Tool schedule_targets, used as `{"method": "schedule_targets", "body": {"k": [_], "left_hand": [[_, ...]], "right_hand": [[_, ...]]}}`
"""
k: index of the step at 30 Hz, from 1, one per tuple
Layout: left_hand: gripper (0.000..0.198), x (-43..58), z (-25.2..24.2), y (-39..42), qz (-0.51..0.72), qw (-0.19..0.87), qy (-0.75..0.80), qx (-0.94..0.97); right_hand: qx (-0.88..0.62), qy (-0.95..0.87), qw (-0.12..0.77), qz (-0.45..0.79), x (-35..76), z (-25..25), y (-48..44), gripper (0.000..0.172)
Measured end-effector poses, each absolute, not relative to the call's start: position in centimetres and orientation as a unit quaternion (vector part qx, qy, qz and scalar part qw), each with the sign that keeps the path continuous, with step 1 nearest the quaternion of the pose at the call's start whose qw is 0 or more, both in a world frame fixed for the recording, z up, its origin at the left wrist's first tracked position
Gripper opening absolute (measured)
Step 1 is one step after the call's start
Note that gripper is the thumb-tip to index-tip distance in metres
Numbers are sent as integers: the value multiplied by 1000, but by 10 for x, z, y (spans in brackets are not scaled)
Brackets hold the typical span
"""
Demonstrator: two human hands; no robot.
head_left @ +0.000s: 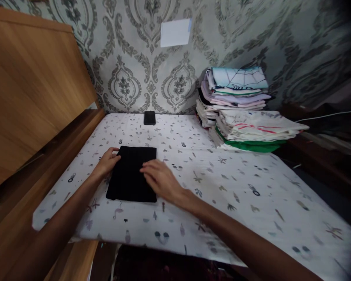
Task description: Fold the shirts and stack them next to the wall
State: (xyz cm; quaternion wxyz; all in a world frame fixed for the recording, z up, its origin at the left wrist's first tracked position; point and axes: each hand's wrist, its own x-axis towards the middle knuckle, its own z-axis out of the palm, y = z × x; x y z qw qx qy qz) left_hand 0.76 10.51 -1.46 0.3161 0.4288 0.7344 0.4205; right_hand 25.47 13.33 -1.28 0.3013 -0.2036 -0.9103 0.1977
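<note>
A black folded cloth (130, 179) lies flat, roughly square, on the white patterned sheet (199, 203). My left hand (105, 163) rests at its upper left edge, with thumb and fingers apart and the fingertips touching the cloth. On its right side lies my right hand (159, 177), palm down, fingers stretched out over the fabric. Neither hand is closed around anything.
Two stacks of folded clothes stand at the back right, a taller one (236, 97) and a lower one (251, 128). A small black object (149, 118) lies near the wall. A wooden panel (35, 86) rises at the left.
</note>
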Motion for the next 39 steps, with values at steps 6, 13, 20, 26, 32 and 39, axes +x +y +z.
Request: {"method": "schedule_targets", "body": {"k": [6, 13, 20, 26, 32, 39], "left_hand": [[48, 35, -2, 101, 242, -8, 704, 668], [55, 53, -39, 107, 115, 16, 682, 722], [57, 52, -40, 106, 92, 16, 703, 705], [53, 46, -34, 113, 110, 18, 709, 696], [47, 20, -14, 158, 80, 70, 659, 744], [42, 13, 10, 195, 77, 254, 591, 762]], "right_hand": [[-397, -861, 196, 252, 247, -19, 194, 38], [-362, -903, 146, 182, 219, -43, 206, 49], [-364, -902, 166, 164, 217, -49, 219, 46], [-441, -835, 221, 243, 232, -40, 188, 60], [-409, -743, 322, 421, 271, -42, 116, 65], [-441, -410, 303, 739, 268, -32, 58, 53]]}}
